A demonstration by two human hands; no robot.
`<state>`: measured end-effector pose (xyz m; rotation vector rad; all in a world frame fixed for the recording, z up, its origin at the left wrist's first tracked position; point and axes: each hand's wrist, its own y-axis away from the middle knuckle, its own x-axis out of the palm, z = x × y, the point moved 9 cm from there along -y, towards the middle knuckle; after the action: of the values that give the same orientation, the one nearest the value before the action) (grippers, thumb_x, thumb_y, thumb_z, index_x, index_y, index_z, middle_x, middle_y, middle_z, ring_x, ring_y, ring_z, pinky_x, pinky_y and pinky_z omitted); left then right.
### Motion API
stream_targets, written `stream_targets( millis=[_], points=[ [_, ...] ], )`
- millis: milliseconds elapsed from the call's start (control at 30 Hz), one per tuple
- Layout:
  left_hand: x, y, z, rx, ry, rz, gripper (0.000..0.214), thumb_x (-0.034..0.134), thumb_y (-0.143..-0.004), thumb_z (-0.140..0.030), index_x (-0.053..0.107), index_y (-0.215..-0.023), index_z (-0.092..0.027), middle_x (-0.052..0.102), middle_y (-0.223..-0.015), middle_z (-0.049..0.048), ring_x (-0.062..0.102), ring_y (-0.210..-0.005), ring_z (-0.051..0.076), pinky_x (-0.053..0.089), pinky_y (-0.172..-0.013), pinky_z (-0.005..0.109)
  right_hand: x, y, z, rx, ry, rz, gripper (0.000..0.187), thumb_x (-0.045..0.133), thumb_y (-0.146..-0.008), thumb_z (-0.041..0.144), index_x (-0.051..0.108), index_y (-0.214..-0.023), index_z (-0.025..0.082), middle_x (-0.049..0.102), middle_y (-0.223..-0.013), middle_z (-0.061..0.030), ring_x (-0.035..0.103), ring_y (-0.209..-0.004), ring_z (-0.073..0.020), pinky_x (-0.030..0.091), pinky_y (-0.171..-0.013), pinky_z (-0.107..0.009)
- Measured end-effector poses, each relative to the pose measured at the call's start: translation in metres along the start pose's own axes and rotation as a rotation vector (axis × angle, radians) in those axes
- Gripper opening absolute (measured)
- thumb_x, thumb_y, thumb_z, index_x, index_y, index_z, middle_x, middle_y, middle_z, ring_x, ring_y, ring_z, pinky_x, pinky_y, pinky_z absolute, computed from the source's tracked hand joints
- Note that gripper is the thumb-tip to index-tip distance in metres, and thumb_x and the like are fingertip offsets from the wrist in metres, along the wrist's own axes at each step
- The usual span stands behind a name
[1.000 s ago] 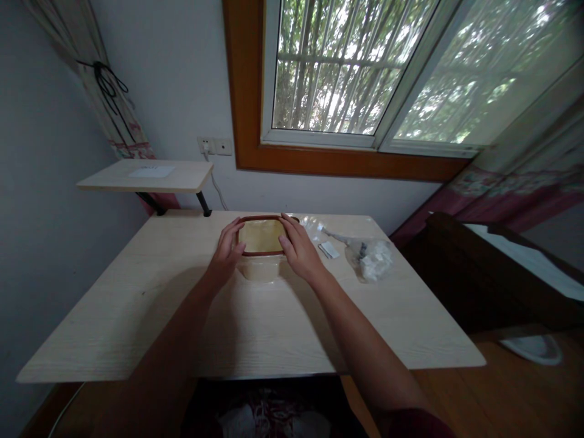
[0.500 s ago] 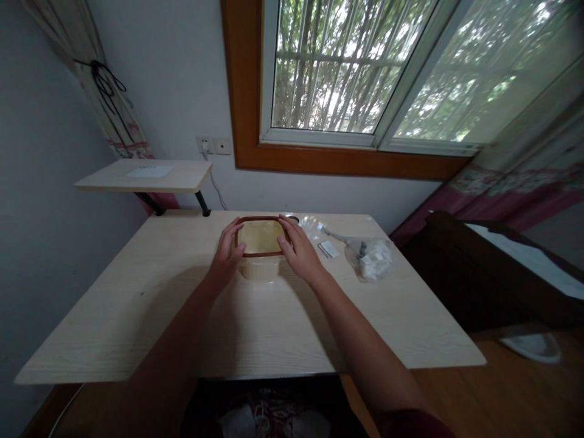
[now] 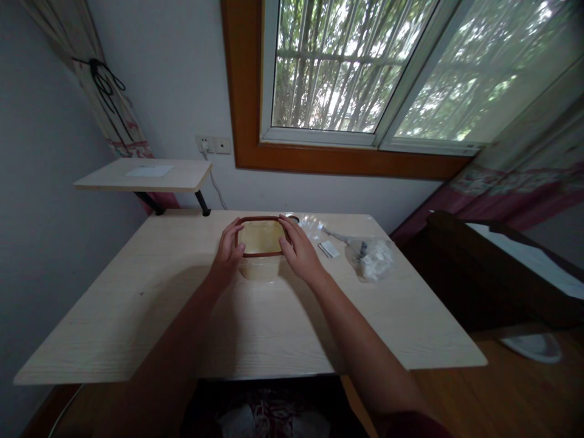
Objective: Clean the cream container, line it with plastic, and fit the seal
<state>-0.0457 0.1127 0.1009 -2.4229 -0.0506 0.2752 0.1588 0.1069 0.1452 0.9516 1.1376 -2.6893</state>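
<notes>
A rectangular lid (image 3: 260,236) with a brown rim and a pale yellowish middle is between my two hands. My left hand (image 3: 227,250) grips its left side, thumb at the near left corner. On the opposite side my right hand (image 3: 300,248) has its fingers over the far right corner and its thumb on the near right edge. Below the lid's near edge shows a clear plastic food container (image 3: 261,270) on the table. Whether the lid touches the container I cannot tell.
Right of my hands lie a small white packet (image 3: 328,249), crumpled clear plastic (image 3: 311,227) and a plastic bag with white contents (image 3: 375,260). A dark round object, partly hidden, is behind my right fingers. A raised shelf (image 3: 182,178) stands at the table's back left.
</notes>
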Motion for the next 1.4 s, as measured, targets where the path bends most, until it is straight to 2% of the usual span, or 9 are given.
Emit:
stream_targets(
  millis=[200, 500, 967, 1100, 1267, 1400],
  points=[
    [0.002, 0.0, 0.005, -0.009, 0.007, 0.003, 0.046, 0.05, -0.094, -0.048, 0.05, -0.134, -0.025, 0.04, -0.157, 0.0125, 0.032, -0.151, 0.028, 0.025, -0.124, 0.056, 0.002, 0.003, -0.002, -0.026, -0.051, -0.02, 0.047, 0.039, -0.103, 0.039, 0.047, -0.145, 0.021, 0.046, -0.154, -0.0136, 0.042, -0.143, -0.0245, 0.034, -0.12, -0.049],
    [0.006, 0.0, 0.006, -0.001, 0.07, 0.018, 0.045, 0.049, -0.095, -0.049, 0.048, -0.133, -0.026, 0.038, -0.158, 0.0132, 0.029, -0.152, 0.028, 0.021, -0.124, 0.058, 0.005, 0.006, -0.005, -0.001, -0.109, -0.068, 0.047, 0.034, -0.104, 0.046, 0.047, -0.144, 0.024, 0.045, -0.155, -0.0126, 0.041, -0.144, -0.0257, 0.034, -0.12, -0.053],
    [0.009, 0.0, 0.015, 0.016, 0.111, -0.032, 0.044, 0.049, -0.094, -0.052, 0.048, -0.129, -0.026, 0.039, -0.157, 0.0132, 0.031, -0.151, 0.029, 0.023, -0.124, 0.059, 0.006, 0.009, -0.005, 0.014, -0.152, -0.115, 0.048, 0.031, -0.104, 0.048, 0.047, -0.142, 0.024, 0.045, -0.155, -0.0122, 0.041, -0.144, -0.0252, 0.034, -0.12, -0.052],
    [0.009, 0.001, 0.012, 0.011, 0.085, -0.027, 0.045, 0.046, -0.095, -0.051, 0.047, -0.132, -0.026, 0.039, -0.157, 0.0132, 0.031, -0.151, 0.027, 0.024, -0.124, 0.057, 0.005, 0.009, -0.004, 0.017, -0.154, -0.121, 0.048, 0.03, -0.104, 0.048, 0.047, -0.142, 0.024, 0.045, -0.154, -0.0128, 0.04, -0.145, -0.0247, 0.034, -0.12, -0.051],
    [-0.001, -0.002, -0.002, -0.003, -0.088, -0.01, 0.044, 0.052, -0.093, -0.043, 0.054, -0.132, -0.024, 0.033, -0.162, 0.0128, 0.028, -0.152, 0.029, 0.023, -0.125, 0.056, 0.005, 0.009, -0.005, 0.016, -0.15, -0.12, 0.048, 0.031, -0.103, 0.047, 0.047, -0.142, 0.024, 0.045, -0.155, -0.0124, 0.04, -0.145, -0.0252, 0.034, -0.12, -0.052],
    [-0.005, -0.013, -0.02, -0.024, -0.192, 0.101, 0.043, 0.054, -0.092, -0.037, 0.058, -0.134, -0.024, 0.044, -0.155, 0.0106, 0.036, -0.148, 0.028, 0.025, -0.125, 0.055, 0.003, 0.01, -0.005, 0.022, -0.125, -0.113, 0.048, 0.031, -0.104, 0.046, 0.045, -0.144, 0.024, 0.044, -0.156, -0.0125, 0.04, -0.145, -0.0251, 0.033, -0.12, -0.053]
  ],
)
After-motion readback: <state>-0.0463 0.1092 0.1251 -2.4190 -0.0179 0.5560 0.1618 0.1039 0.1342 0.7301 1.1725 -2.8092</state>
